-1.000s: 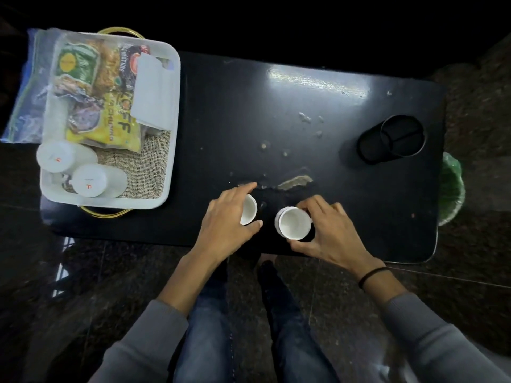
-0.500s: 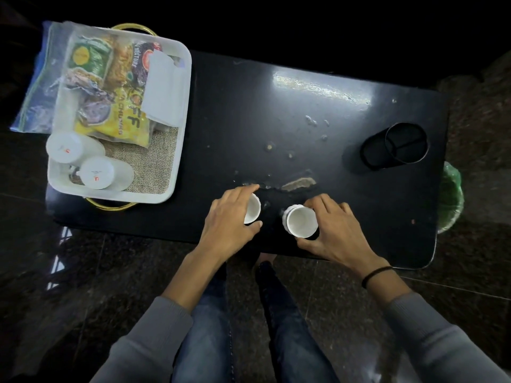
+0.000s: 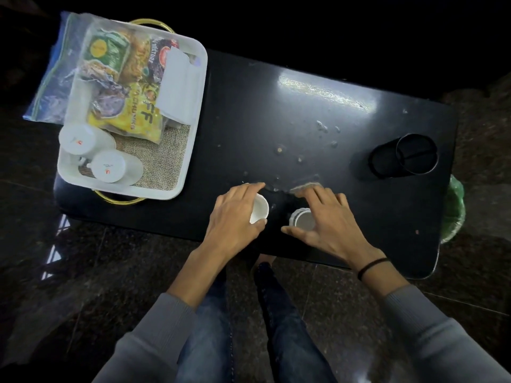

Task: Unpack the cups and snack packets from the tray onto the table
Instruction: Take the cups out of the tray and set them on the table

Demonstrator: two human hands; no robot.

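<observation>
Two white cups stand upright near the front edge of the black table (image 3: 304, 128). My left hand (image 3: 235, 217) is wrapped around the left cup (image 3: 260, 210). My right hand (image 3: 329, 222) curls around the right cup (image 3: 302, 220), fingers over its far side. At the table's left end sits a white tray (image 3: 193, 139) with a burlap liner. In it lie two more white cups on their sides (image 3: 83, 139) (image 3: 113, 167), a yellow snack packet (image 3: 138, 117), a green packet (image 3: 106, 51) and a white folded packet (image 3: 179, 84).
A black cylindrical holder (image 3: 414, 153) lies at the table's right end. A clear zip bag (image 3: 52, 87) hangs off the far left behind the tray. Crumbs and a chipped patch mark the table's middle. A green bag (image 3: 453, 211) sits beyond the right edge. My knees are below the front edge.
My right hand has slid further over its cup, the thumb now in front of it. My left hand keeps its hold. The view has shifted slightly.
</observation>
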